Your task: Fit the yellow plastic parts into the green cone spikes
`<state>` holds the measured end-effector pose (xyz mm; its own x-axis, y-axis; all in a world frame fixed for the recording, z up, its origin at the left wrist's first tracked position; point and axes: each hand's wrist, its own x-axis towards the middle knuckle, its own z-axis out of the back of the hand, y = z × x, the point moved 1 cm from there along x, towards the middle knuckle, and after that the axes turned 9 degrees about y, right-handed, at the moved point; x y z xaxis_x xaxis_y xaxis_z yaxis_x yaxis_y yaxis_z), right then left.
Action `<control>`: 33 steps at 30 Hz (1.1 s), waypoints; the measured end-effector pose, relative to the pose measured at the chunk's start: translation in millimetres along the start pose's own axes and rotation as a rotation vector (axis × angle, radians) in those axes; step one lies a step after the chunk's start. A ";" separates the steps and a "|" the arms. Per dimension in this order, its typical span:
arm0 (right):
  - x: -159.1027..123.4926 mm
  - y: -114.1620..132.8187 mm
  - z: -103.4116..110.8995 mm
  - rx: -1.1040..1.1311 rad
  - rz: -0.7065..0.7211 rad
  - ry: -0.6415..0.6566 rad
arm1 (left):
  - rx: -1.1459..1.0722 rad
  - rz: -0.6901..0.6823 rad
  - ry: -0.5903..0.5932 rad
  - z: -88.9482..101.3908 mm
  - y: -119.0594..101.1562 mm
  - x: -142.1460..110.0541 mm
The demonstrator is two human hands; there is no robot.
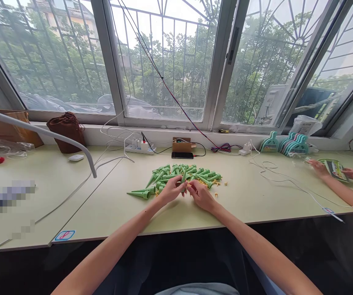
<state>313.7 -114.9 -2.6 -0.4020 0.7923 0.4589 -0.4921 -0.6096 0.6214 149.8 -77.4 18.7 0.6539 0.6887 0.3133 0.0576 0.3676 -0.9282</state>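
Observation:
A heap of green cone-shaped plastic spikes [176,174] lies on the pale table [108,205], with small yellow parts [216,183] scattered at its right side. My left hand [170,189] is closed round one green spike [184,175] at the near edge of the heap. My right hand [200,193] meets it fingertip to fingertip, pinching something small and yellow [190,185] against that spike. Two loose spikes [139,193] lie just left of my left hand.
A white lamp arm [41,132] crosses the left. A brown pouch [67,132], mouse [76,157], power strip [141,146], phone [182,155] and cables line the window sill. At right, another person's hands [320,168] hold a green card [334,169].

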 end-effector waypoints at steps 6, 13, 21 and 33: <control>-0.2 -1.8 -1.8 0.002 -0.003 0.000 | 0.014 -0.010 -0.003 0.7 0.7 0.3; 0.0 -0.8 -0.7 0.003 0.000 0.009 | 0.009 0.008 -0.004 0.6 1.3 -0.2; -0.6 -3.2 -2.2 -0.011 -0.008 0.014 | 0.023 -0.003 -0.014 1.3 1.7 0.6; 0.3 -2.1 -0.2 -0.015 0.005 0.011 | 0.038 0.007 -0.019 1.4 1.1 0.0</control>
<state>314.4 -113.4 -3.9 -0.4130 0.7888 0.4553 -0.5015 -0.6142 0.6093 148.9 -76.1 17.9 0.6399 0.7029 0.3107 0.0240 0.3858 -0.9223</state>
